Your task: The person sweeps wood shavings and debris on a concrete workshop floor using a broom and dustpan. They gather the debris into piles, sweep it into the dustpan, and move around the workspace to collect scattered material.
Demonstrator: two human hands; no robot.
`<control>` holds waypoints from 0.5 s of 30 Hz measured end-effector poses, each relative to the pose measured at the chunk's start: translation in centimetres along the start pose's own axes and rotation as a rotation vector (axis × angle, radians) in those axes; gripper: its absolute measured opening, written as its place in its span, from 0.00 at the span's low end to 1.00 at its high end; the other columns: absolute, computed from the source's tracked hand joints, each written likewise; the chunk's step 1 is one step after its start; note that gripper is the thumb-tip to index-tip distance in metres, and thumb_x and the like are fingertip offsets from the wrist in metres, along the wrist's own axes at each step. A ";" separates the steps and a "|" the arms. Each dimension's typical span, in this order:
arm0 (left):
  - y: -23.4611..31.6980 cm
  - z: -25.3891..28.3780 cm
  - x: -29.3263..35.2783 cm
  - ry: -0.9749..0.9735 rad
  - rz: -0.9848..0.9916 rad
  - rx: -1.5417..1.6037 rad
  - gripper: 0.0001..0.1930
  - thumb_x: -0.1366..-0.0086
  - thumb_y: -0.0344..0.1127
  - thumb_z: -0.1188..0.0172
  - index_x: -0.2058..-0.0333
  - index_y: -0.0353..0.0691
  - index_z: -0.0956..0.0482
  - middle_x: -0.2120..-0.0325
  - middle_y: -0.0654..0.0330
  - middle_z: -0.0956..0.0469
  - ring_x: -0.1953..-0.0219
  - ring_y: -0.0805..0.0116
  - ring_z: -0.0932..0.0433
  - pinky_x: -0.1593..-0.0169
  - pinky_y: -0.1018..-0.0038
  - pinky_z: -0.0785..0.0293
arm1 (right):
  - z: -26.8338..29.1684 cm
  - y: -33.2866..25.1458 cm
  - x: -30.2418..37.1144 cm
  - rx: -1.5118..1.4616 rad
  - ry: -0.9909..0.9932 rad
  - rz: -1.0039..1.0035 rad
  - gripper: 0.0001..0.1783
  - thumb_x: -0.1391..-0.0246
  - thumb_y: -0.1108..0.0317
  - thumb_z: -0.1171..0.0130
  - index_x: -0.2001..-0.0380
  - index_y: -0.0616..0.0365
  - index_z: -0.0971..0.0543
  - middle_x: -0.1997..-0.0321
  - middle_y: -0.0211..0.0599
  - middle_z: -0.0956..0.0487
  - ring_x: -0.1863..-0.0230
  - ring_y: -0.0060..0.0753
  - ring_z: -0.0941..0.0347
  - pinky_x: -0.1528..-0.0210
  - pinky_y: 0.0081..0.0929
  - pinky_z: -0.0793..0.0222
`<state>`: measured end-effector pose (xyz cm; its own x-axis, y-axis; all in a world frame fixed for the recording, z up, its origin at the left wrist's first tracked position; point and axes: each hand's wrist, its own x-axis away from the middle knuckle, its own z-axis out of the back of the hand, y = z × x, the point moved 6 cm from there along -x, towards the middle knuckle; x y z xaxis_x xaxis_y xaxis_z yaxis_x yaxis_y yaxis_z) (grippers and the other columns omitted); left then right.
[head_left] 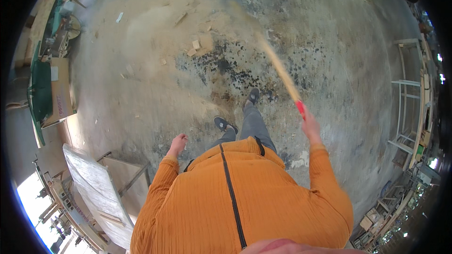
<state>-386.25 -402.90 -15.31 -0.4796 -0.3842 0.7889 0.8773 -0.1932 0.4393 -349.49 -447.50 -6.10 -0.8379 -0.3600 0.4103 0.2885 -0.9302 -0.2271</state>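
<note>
My right hand (310,126), slightly blurred, is closed around the red grip of a long broom with a tan handle (278,66). The handle slants forward and to the left over the floor. Motion smears its far end, so the bristles cannot be made out. My left hand (176,145) hangs at my left side with its fingers loosely curled in, and I see nothing in it. Ahead, tan sawdust (155,28) is spread over the concrete, with small wood scraps (196,44) lying in it. Dark spots mark the floor beneath the broom.
On the left stand a green object (41,89) and a cardboard box (61,89). A plastic-wrapped panel (96,183) leans near a frame at the lower left. Pale metal racks (406,83) line the right side. My shoes (225,124) are on the floor just ahead.
</note>
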 end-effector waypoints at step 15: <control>17.7 5.0 -8.6 0.102 0.069 0.275 0.15 0.44 0.28 0.60 0.61 0.35 0.27 0.70 0.56 0.23 0.71 0.69 0.25 0.64 0.76 0.30 | -7.1 -5.3 -26.7 -0.667 -0.344 -0.408 0.20 0.66 0.76 0.45 0.62 0.56 0.28 0.73 0.35 0.25 0.75 0.30 0.28 0.72 0.29 0.31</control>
<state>-366.72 -398.50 -12.14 -0.4029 -0.4795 0.7796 0.8636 0.0830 0.4973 -331.89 -432.45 -22.11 -0.5985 -0.1082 0.7938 -0.4289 -0.7936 -0.4316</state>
